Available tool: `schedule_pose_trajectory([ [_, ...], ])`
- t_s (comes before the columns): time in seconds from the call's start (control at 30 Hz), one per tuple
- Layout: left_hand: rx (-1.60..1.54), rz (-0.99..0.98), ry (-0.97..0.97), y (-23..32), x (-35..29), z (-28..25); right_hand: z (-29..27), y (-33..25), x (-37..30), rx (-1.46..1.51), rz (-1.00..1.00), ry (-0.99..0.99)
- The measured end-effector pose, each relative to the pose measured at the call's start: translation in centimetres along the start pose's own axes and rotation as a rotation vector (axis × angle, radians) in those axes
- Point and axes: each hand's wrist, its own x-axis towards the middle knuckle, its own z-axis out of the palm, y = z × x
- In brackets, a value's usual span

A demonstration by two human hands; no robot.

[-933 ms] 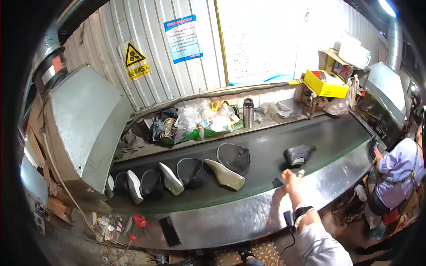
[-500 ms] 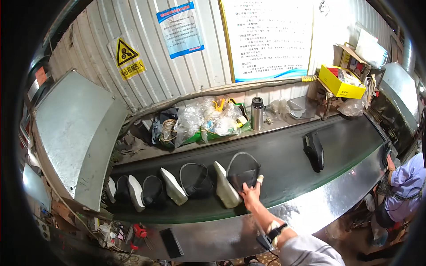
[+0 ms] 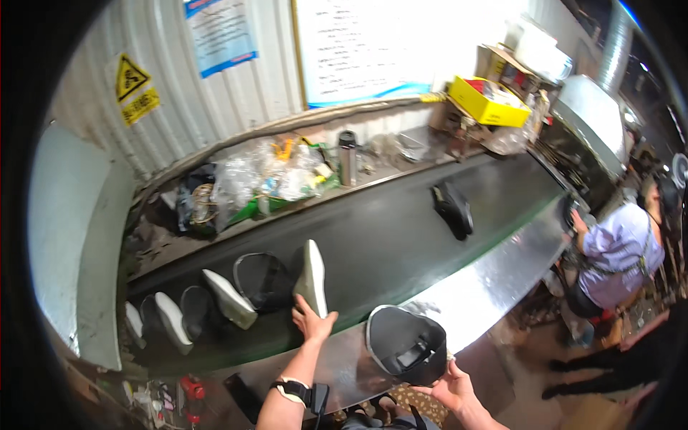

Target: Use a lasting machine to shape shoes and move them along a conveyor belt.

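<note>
wedge sole (image 3: 312, 276), pale, is at the near side of the dark belt (image 3: 373, 229), and the left hand (image 3: 313, 322) has a narrow grip, closed around its near end. the right hand (image 3: 455, 390) holds a black shoe upper (image 3: 398, 338) by its lower right side, at the front edge of the metal worktop (image 3: 473, 294). farther left along the belt are more pale soles (image 3: 228, 299) and black uppers (image 3: 264, 285); toward the right lies a black shoe (image 3: 453, 208).

I see corrugated white metal wall (image 3: 269, 50), yellow warning sign (image 3: 134, 87), blue-edged poster (image 3: 221, 34), gold-framed notice board (image 3: 358, 54) washed bright at right; silver duct (image 3: 617, 44); brownish floor (image 3: 519, 369) lower right.
</note>
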Motion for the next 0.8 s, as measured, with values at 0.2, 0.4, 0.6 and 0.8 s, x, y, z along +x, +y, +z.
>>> schedule_pose_trajectory([
  [0.2, 0.008, 0.166, 0.109, 1.0, -3.0, -3.2, -2.7, 1.8, -1.2, 0.073, -0.097, 0.167],
  [0.4, 0.166, 0.891, 0.065, 1.1, -13.5, -11.6, -3.9, 0.5, -0.6, 0.004, -0.090, 0.052],
  [0.6, 0.248, 1.465, 0.054, -0.3, -23.5, -6.6, -3.6, -0.2, 0.8, -0.048, -0.093, 0.091],
  [0.8, -0.323, 1.055, -0.398, 1.0, -22.9, -5.0, -0.8, -0.4, -1.7, -0.566, -0.438, 0.069],
])
